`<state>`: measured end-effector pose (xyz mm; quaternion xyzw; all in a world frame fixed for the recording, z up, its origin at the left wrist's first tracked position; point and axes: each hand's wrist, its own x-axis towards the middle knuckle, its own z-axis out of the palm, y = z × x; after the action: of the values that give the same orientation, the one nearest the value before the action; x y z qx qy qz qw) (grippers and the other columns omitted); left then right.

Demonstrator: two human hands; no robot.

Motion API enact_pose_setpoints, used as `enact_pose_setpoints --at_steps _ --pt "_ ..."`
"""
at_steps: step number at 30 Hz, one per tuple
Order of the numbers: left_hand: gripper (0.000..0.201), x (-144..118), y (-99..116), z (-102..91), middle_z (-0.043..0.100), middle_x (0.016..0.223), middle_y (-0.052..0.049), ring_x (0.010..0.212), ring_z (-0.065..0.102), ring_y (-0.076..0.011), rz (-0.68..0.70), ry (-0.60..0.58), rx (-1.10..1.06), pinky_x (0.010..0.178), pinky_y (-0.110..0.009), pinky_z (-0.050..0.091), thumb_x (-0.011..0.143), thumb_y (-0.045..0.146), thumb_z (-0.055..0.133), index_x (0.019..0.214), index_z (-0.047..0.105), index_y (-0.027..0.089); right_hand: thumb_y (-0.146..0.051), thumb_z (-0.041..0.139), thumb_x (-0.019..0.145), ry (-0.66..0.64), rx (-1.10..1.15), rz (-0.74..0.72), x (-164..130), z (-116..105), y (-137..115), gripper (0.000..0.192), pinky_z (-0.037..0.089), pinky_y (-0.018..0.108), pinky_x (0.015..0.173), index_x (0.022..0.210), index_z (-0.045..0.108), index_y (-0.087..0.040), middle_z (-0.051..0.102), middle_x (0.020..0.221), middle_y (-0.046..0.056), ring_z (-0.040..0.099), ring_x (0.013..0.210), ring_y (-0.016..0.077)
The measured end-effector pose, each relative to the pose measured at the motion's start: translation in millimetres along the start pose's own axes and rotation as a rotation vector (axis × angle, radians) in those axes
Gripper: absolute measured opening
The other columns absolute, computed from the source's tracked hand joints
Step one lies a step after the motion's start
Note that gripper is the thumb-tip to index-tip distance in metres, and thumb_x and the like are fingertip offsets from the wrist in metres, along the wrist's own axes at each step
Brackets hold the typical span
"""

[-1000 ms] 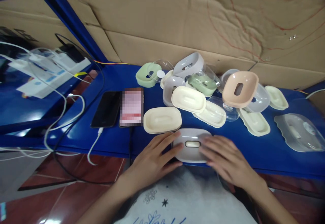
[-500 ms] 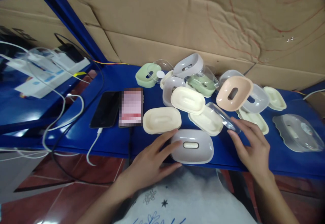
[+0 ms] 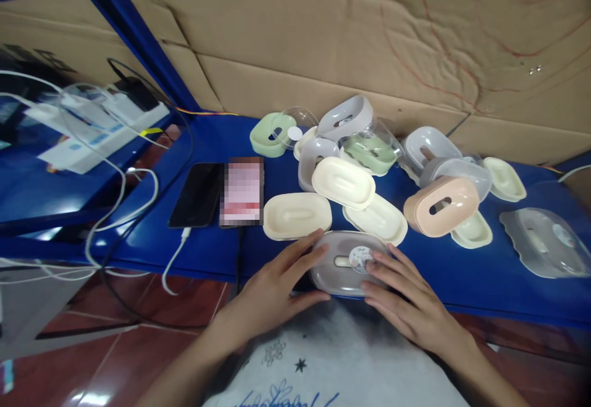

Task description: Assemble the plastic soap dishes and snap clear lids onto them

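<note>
A grey soap dish (image 3: 325, 274) with a cream insert showing in its slot lies at the table's front edge. Over it sits a clear plastic lid (image 3: 344, 247) with a round sticker (image 3: 361, 259). My left hand (image 3: 284, 278) grips the dish's left end, thumb at the front and fingers at the back. At the right end, my right hand (image 3: 401, 293) has its fingers on the lid, partly covering the sticker. Whether the lid's rim is fully seated cannot be seen. Just behind lie a cream tray (image 3: 298, 216) and a peach soap dish (image 3: 441, 210).
Several more cream trays (image 3: 344, 182), grey dishes (image 3: 346, 119), green dishes (image 3: 272, 136) and clear lids are heaped toward the back. Farther left are two phones (image 3: 196, 194), a white cable (image 3: 173, 271) and a power strip (image 3: 106, 130). Cardboard (image 3: 295, 37) stands behind the blue table.
My right hand has brought the clear lid from the pile onto the grey dish. The peach dish has shifted toward me and right, and turned over. My left hand stays on the dish.
</note>
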<state>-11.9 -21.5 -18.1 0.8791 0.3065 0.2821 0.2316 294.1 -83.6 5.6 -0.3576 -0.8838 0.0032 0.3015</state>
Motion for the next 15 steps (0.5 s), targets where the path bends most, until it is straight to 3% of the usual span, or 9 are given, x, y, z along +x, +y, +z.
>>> enact_pose_setpoints --at_steps 5,8,11,15 --pt "0.074 -1.8 -2.7 1.7 0.05 0.166 -0.016 0.15 0.057 -0.0313 0.022 0.041 -0.001 0.114 -0.057 0.059 0.104 0.047 0.069 0.167 0.034 0.031 -0.011 0.07 0.101 -0.01 0.005 0.001 3.9 -1.4 0.8 0.032 0.04 0.055 0.131 0.131 0.072 -0.02 0.076 0.133 0.007 0.058 0.147 0.0221" --pt "0.073 -2.3 -3.9 3.1 0.05 0.167 -0.017 0.149 0.058 -0.0314 0.057 0.057 0.026 0.112 -0.055 0.061 0.105 0.046 0.068 0.167 0.034 0.029 -0.013 0.073 0.099 -0.032 -0.023 0.005 3.5 0.2 2.1 0.042 0.038 0.052 0.133 0.14 0.068 -0.02 0.075 0.136 0.008 0.057 0.148 0.0213" --pt "0.071 -2.3 -4.3 3.5 0.047 0.169 -0.017 0.149 0.058 -0.0317 0.083 0.061 0.06 0.111 -0.054 0.062 0.105 0.045 0.067 0.167 0.036 0.029 -0.017 0.072 0.101 -0.084 -0.081 0.017 1.1 2.7 3.4 0.052 0.039 0.054 0.132 0.151 0.062 -0.023 0.069 0.149 0.009 0.047 0.156 0.0237" --pt "0.062 -2.3 -4.1 3.0 0.045 0.17 -0.019 0.149 0.057 -0.0322 0.107 0.069 0.075 0.11 -0.052 0.062 0.106 0.043 0.066 0.162 0.044 0.027 -0.015 0.07 0.102 -0.11 -0.105 0.005 -0.6 3.6 3.7 0.051 0.035 0.06 0.133 0.151 0.062 -0.026 0.064 0.156 0.007 0.036 0.163 0.0268"
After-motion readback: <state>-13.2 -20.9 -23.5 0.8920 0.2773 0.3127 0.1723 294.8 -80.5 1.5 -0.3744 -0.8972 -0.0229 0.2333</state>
